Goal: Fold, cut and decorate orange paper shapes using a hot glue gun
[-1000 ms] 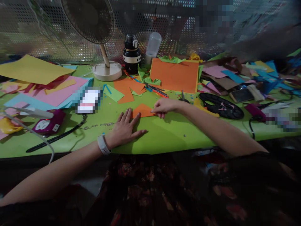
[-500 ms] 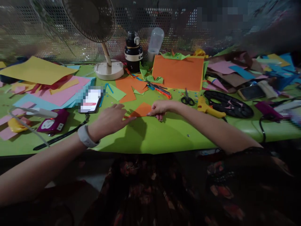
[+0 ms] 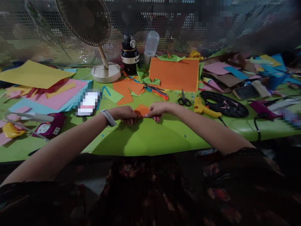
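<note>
Between my two hands is a small piece of orange paper (image 3: 141,110), just above or on the green table (image 3: 138,144). My left hand (image 3: 125,114) has its fingers curled in and pinches the paper's left near edge. At the right near edge, my right hand (image 3: 157,110) grips it between thumb and bent forefinger. Both hands cover parts of the paper, so its full shape is hidden. Beyond them lie cut orange sheets (image 3: 124,89) and a green paper piece (image 3: 114,94).
Scissors (image 3: 184,99), a yellow glue gun (image 3: 207,110) and a black tray (image 3: 225,103) lie to the right. A phone (image 3: 88,103) and a purple power socket (image 3: 50,125) are at left. A fan (image 3: 106,72) and a black bottle (image 3: 130,59) stand behind.
My left hand has moved right and its spread fingers have closed on the orange paper's left edge. My right hand keeps its pinch. The view has shifted slightly.
</note>
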